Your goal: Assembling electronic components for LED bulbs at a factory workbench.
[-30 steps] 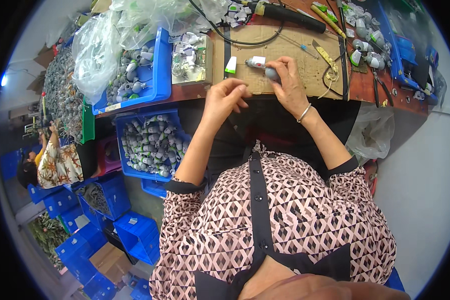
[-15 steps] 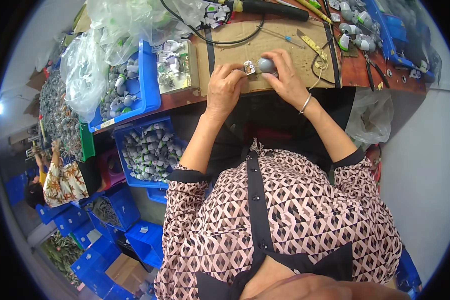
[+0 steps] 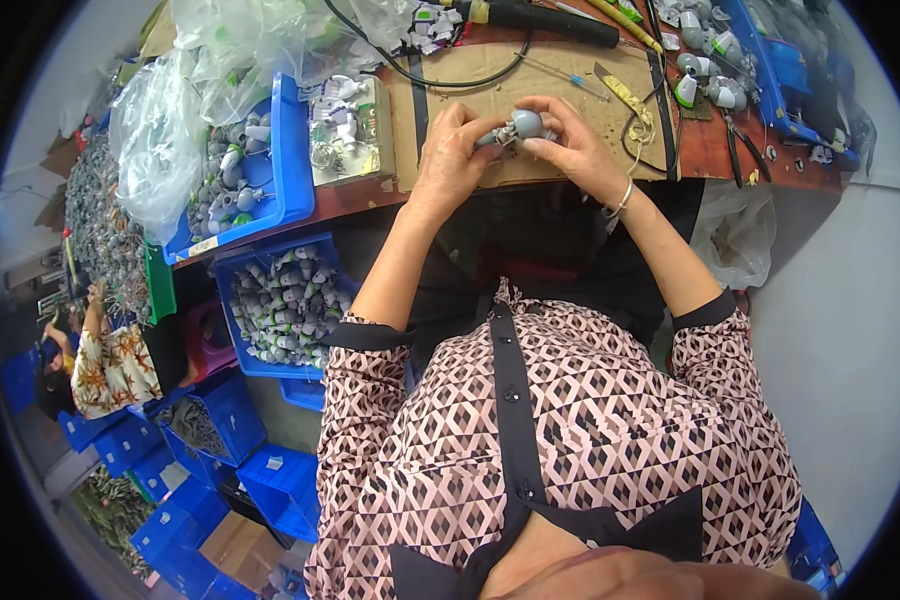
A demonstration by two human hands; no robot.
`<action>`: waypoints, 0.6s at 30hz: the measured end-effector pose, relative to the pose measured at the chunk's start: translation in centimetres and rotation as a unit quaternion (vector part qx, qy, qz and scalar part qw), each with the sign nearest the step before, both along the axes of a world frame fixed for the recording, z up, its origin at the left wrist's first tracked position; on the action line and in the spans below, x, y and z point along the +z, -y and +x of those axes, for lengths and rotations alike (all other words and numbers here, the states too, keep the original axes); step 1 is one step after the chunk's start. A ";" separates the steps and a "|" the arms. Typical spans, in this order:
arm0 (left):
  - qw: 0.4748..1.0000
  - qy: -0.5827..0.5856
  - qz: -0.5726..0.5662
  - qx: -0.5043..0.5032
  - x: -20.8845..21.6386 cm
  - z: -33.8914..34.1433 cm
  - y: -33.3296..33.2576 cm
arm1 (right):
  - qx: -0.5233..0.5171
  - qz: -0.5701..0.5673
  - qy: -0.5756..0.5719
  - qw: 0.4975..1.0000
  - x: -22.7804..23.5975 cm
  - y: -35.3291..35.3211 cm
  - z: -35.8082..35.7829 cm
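Item: small grey rounded part (image 3: 523,124), with a metal piece projecting toward our left.

Location: held between both our hands, above the cardboard mat (image 3: 560,95) on the bench.

Left hand (image 3: 450,155): fingers curled together, tips pinched on the part's left end, where the metal piece sits.

Right hand (image 3: 570,145): fingers closed around the rounded grey end; bracelet (image 3: 620,200) at the wrist.

Orientation: we judge the long axis to run roughly left to right, from one hand to the other. Both hands are in contact; neither is nearer.

Nearby: blue bin of grey parts (image 3: 270,170) well to the left of the left hand; black-handled tool (image 3: 545,15) beyond both hands; pliers (image 3: 740,150) to the right of the right hand.
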State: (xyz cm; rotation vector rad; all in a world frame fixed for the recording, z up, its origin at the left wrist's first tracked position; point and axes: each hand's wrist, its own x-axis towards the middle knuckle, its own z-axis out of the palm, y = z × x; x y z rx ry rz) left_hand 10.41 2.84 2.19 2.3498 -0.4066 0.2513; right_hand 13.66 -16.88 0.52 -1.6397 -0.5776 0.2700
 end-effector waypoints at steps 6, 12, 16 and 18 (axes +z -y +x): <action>0.999 -0.023 -0.011 0.026 0.2 -0.3 0.3 | -0.008 -0.107 0.076 0.991 1.0 0.1 0.8; 0.998 -0.035 -0.026 0.049 0.2 -0.4 0.6 | -0.028 -0.179 0.078 0.980 2.0 0.1 1.0; 0.998 -0.045 -0.018 0.051 0.2 -0.3 0.9 | -0.066 -0.138 -0.051 0.987 1.3 0.2 0.4; 0.998 -0.036 -0.009 0.048 0.3 -0.3 0.9 | -0.075 -0.115 0.017 0.990 0.6 -0.3 0.3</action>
